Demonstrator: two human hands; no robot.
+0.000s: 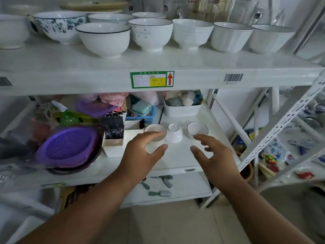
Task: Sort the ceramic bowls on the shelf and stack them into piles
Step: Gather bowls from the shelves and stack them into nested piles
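Hands reach toward the lower white shelf [175,159]: the left hand [140,152] hovers with fingers spread and loosely curved over a small white ceramic bowl [155,132], holding nothing, though I cannot tell whether it touches the bowl. The right hand [212,155] is likewise spread and empty, just in front of a second small white ceramic bowl with a dark rim [197,129]. Between these two bowls sits a third small white bowl turned upside down [173,133]. Left of the upturned bowl lies a purple ribbed plastic lid [68,147]. Above it, the upper white shelf [158,62] carries about ten larger white ceramic bowls [103,39], unstacked, one with a blue floral pattern [60,26].
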